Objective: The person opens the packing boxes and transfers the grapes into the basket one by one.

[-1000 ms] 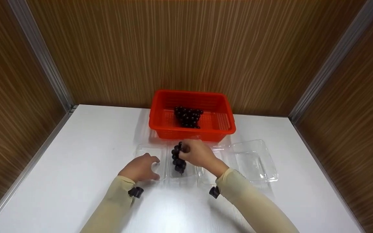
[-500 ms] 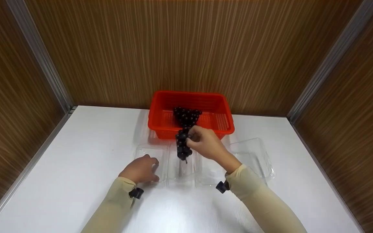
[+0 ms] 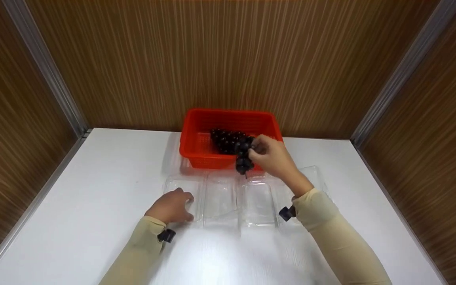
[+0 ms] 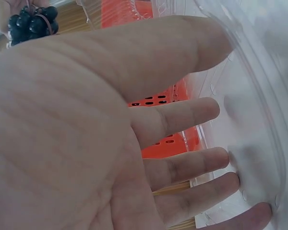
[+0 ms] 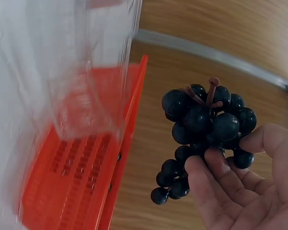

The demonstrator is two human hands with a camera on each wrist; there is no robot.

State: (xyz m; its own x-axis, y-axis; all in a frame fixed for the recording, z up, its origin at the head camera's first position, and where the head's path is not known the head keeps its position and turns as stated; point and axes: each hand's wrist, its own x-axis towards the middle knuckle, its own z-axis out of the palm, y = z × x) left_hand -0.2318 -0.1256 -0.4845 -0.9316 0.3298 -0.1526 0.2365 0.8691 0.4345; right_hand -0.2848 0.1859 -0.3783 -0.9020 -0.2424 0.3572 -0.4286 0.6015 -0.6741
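A bunch of dark grapes (image 5: 209,120) with a brown stem hangs from my right hand (image 3: 274,155), whose thumb and fingers pinch it. In the head view it is held up in front of the red basket (image 3: 208,162), overlapping its front rim. More dark grapes (image 3: 225,141) lie inside that basket. My left hand (image 3: 172,206) rests at the leftmost clear plastic container (image 3: 184,186), fingers spread and relaxed. In the left wrist view, its fingertips (image 4: 221,155) are right at the container's clear wall, gripping nothing.
More clear plastic containers stand in a row before the basket, among them a middle one (image 3: 220,198) and another (image 3: 259,204) to its right; the far right one is partly behind my right arm. Wood-grain panels (image 3: 228,59) enclose the white table (image 3: 105,190) at back and sides.
My right hand has lifted the bunch of grapes up from over the middle container and carried it right and away, toward the basket. The left hand has stayed in place.
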